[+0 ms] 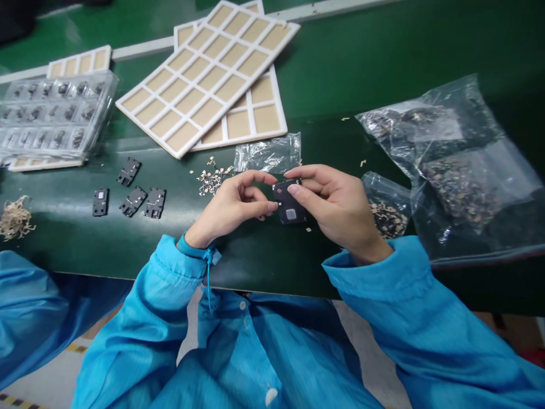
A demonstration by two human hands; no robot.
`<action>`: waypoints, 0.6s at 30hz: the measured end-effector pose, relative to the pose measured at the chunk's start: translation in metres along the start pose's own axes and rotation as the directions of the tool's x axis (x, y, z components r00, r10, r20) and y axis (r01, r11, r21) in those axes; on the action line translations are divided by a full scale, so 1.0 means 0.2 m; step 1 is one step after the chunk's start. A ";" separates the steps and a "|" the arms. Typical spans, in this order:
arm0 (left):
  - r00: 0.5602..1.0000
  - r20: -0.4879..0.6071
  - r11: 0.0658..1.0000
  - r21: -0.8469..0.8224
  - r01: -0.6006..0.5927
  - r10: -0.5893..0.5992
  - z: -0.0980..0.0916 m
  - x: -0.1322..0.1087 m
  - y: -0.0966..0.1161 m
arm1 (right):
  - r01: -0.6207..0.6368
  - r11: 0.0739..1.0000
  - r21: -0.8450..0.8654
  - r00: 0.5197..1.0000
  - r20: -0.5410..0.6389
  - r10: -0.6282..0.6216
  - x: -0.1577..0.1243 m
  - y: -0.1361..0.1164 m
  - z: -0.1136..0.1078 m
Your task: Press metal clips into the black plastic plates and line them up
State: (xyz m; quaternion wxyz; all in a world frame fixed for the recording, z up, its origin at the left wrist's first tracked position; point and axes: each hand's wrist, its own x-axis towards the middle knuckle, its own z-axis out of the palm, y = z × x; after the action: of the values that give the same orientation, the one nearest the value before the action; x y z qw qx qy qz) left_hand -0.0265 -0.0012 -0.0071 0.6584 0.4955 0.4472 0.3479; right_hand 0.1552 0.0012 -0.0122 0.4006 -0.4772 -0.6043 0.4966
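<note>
Between my hands is a small black plastic part, flat, with a round hole and a pale square on its face. My right hand grips its upper right side between thumb and fingers. At its left edge, the thumb and fingertips of my left hand are closed onto the part. Several similar black parts lie on the green table to the left. Just beyond my left hand is a loose pile of tiny pale pieces, beside a clear plastic bag.
White-framed trays with tan compartments are stacked at the back. Clear blister trays of small parts stand at far left, near a heap of pale strips. Bags of small pieces lie at right. A neighbour's blue sleeve shows at lower left.
</note>
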 end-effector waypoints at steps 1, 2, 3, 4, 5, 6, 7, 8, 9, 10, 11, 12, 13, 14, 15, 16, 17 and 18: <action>1.000 -0.007 1.000 -0.001 -0.001 0.001 0.00 0.00 0.00 | 0.000 1.000 -0.004 1.000 -0.001 0.000 0.00 0.00 0.00; 1.000 -0.014 1.000 0.002 -0.001 0.001 0.00 0.00 0.01 | -0.002 1.000 -0.008 1.000 -0.002 0.002 0.00 0.00 0.00; 1.000 -0.020 1.000 0.009 0.000 0.000 0.00 0.00 0.01 | -0.003 1.000 -0.014 1.000 -0.001 0.003 0.00 0.00 0.00; 1.000 -0.026 1.000 0.019 0.002 -0.002 0.00 0.00 0.01 | -0.003 1.000 -0.019 1.000 -0.001 0.003 0.00 0.00 0.00; 1.000 -0.030 1.000 0.028 0.005 -0.005 0.00 0.00 0.01 | -0.002 1.000 -0.023 1.000 -0.001 0.002 0.00 0.00 0.00; 0.999 -0.031 0.999 0.035 0.008 -0.007 0.01 0.00 0.01 | 0.000 1.000 -0.029 1.000 -0.003 0.000 0.00 0.00 0.00; 1.000 -0.029 0.999 0.040 0.009 -0.008 0.01 0.00 0.01 | 0.003 0.999 -0.034 1.000 -0.004 -0.003 -0.01 0.00 0.00; 1.000 -0.025 0.999 0.042 0.009 -0.008 0.01 0.00 0.01 | 0.005 0.999 -0.038 1.000 -0.004 -0.005 -0.01 0.00 0.00; 1.000 -0.020 0.999 0.043 0.006 -0.005 0.01 0.00 0.01 | 0.006 0.999 -0.039 1.000 -0.003 -0.006 -0.01 0.00 0.00; 1.000 -0.014 0.999 0.045 0.002 -0.002 0.01 0.00 0.01 | 0.007 0.999 -0.039 1.000 0.001 -0.007 -0.01 0.00 0.00; 1.000 -0.009 0.999 0.047 -0.002 0.002 0.00 0.00 0.01 | 0.006 0.999 -0.040 1.000 0.007 -0.006 -0.01 0.00 0.00; 1.000 -0.005 0.999 0.051 -0.006 0.006 0.00 0.00 0.00 | 0.008 0.999 -0.041 1.000 0.011 -0.007 -0.01 0.00 0.00; 1.000 -0.003 0.998 0.056 -0.009 0.009 0.00 0.00 0.00 | 0.009 0.999 -0.044 1.000 0.015 -0.008 -0.01 0.00 0.00; 1.000 -0.002 0.998 0.063 -0.010 0.011 0.00 -0.01 0.00 | 0.011 0.999 -0.047 1.000 0.017 -0.011 -0.01 -0.01 0.00; 1.000 -0.002 0.997 0.070 -0.012 0.012 0.00 -0.01 0.00 | 0.016 0.999 -0.050 1.000 0.017 -0.015 -0.01 -0.01 0.01; 1.000 -0.002 0.997 0.078 -0.012 0.012 0.00 -0.01 0.00 | 0.021 0.998 -0.052 1.000 0.016 -0.020 -0.01 -0.01 0.01; 1.000 -0.006 0.996 0.086 -0.012 0.012 0.01 -0.01 0.00 | 0.026 0.998 -0.054 1.000 0.016 -0.025 -0.01 -0.01 0.01; 1.000 -0.008 0.996 0.094 -0.011 0.012 0.01 -0.01 0.00 | 0.028 0.998 -0.058 0.999 0.017 -0.027 -0.01 -0.01 0.01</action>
State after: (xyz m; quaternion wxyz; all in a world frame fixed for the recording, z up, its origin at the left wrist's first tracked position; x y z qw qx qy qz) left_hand -0.0260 -0.0030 -0.0068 0.6304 0.5270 0.4631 0.3323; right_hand 0.1543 -0.0014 -0.0108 0.3887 -0.4762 -0.6282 0.4770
